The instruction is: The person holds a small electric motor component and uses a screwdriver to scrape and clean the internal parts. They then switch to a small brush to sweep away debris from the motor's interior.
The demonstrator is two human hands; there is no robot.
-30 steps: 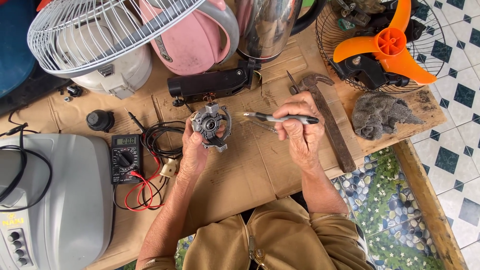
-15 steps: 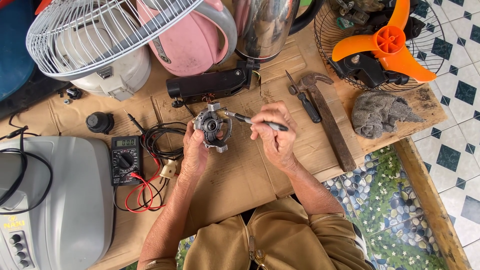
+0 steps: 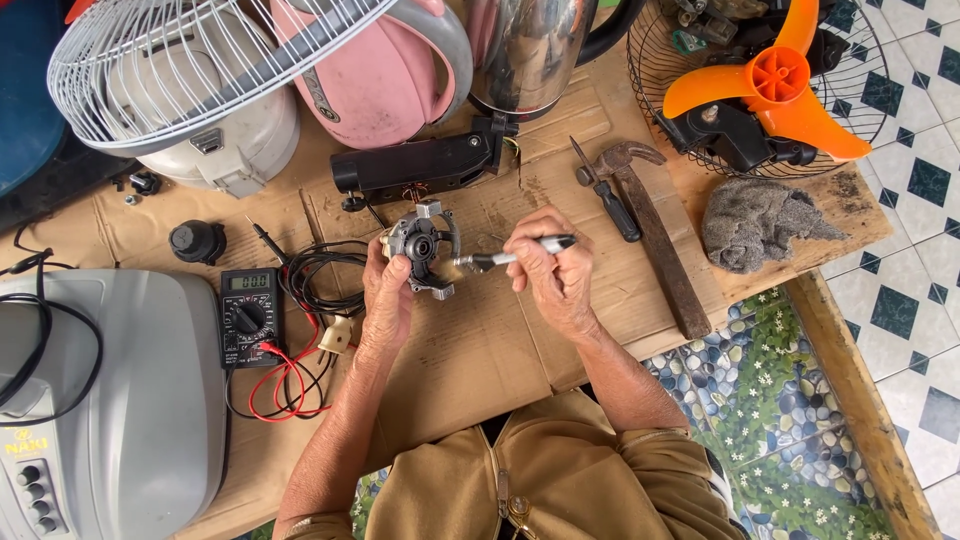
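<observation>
My left hand (image 3: 385,300) grips a small grey metal fan motor (image 3: 422,248) and holds it up over the cardboard-covered table (image 3: 480,350). In my right hand (image 3: 550,270) is a slim silver tool (image 3: 510,257), held like a pen. Its tip touches the right side of the motor. A black housing (image 3: 420,165) with wires lies just behind the motor.
A black multimeter (image 3: 248,315) with red and black leads lies left of my left hand. To the right lie a hammer (image 3: 655,235), a screwdriver (image 3: 605,195) and a grey rag (image 3: 760,220). A white fan grille (image 3: 190,60), pink kettle (image 3: 375,70), steel kettle (image 3: 535,50) and orange fan blade (image 3: 770,85) line the back.
My right hand has moved left with the silver tool, from out beside the hammer to the motor. The tool's tip now touches the motor. My left hand has kept the motor almost still.
</observation>
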